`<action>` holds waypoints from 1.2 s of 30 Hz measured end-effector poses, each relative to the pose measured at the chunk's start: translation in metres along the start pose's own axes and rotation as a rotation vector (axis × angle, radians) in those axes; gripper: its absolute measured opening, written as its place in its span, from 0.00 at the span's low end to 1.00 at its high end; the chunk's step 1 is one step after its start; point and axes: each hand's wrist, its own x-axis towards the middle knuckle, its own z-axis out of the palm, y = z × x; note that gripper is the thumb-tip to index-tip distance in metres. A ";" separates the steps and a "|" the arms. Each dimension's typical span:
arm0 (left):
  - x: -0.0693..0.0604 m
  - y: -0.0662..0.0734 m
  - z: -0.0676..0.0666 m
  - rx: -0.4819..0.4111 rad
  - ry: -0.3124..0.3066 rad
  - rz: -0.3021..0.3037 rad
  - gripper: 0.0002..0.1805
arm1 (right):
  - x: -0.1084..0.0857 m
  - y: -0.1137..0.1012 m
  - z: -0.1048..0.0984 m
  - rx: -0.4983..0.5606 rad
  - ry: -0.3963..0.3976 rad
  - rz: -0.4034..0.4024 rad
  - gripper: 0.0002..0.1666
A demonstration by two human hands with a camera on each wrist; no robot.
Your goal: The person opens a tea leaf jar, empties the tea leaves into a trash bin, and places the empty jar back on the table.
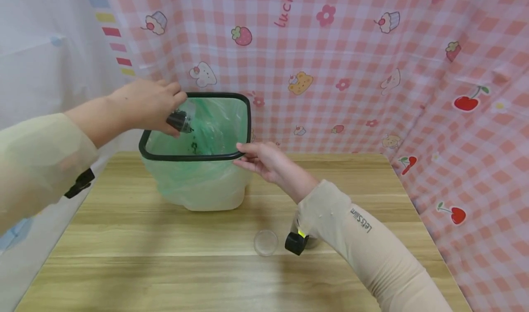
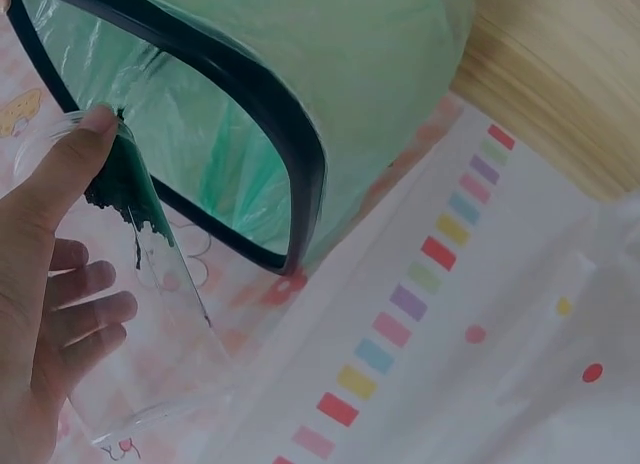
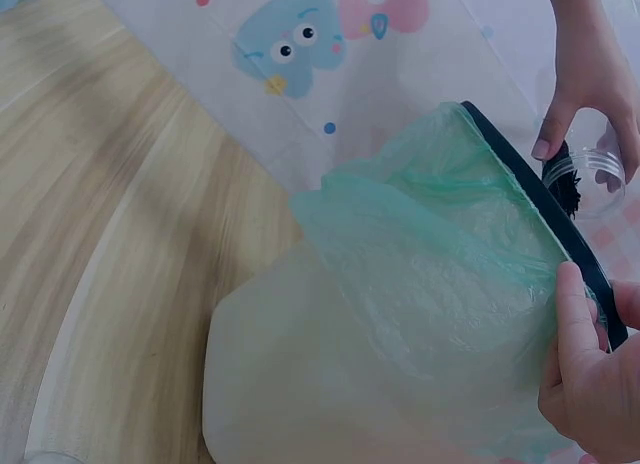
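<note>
My left hand (image 1: 144,105) holds a clear plastic jar (image 2: 175,324) tipped mouth-down over the bin. Dark, dry-looking bits (image 2: 128,189) are bunched near its mouth, and some dark bits (image 1: 194,145) show below it against the liner. The bin (image 1: 215,197) is pale, with a black rim (image 1: 194,157) and a green plastic bag (image 3: 430,234) folded over the outside. At the rim's near right corner, my right hand (image 1: 270,162) pinches the edge between thumb and fingers. What the dark bits are cannot be told.
A round clear lid (image 1: 266,243) lies flat on the wooden table (image 1: 186,266) in front of the bin. Beside it, a small container (image 1: 312,243) is mostly hidden behind my right wrist. Pink checked cloth (image 1: 272,64) hangs close behind the bin.
</note>
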 end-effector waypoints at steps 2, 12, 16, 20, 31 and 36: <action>0.000 0.001 0.000 -0.006 -0.005 0.001 0.39 | 0.000 0.000 0.000 0.000 0.001 0.001 0.07; 0.000 0.000 0.004 -0.007 -0.023 -0.014 0.40 | 0.001 0.001 0.000 0.009 0.001 -0.010 0.04; 0.001 0.001 0.007 -0.007 -0.035 -0.021 0.41 | 0.001 0.001 0.000 0.008 0.003 -0.008 0.04; 0.001 0.002 0.008 -0.005 -0.031 -0.026 0.42 | 0.002 0.001 0.000 0.004 0.002 -0.005 0.04; 0.001 0.003 0.007 0.023 -0.076 -0.021 0.43 | 0.001 0.000 0.000 0.004 0.004 -0.007 0.06; 0.002 0.004 0.006 0.015 -0.076 -0.022 0.43 | 0.000 0.000 0.000 0.002 0.000 -0.008 0.06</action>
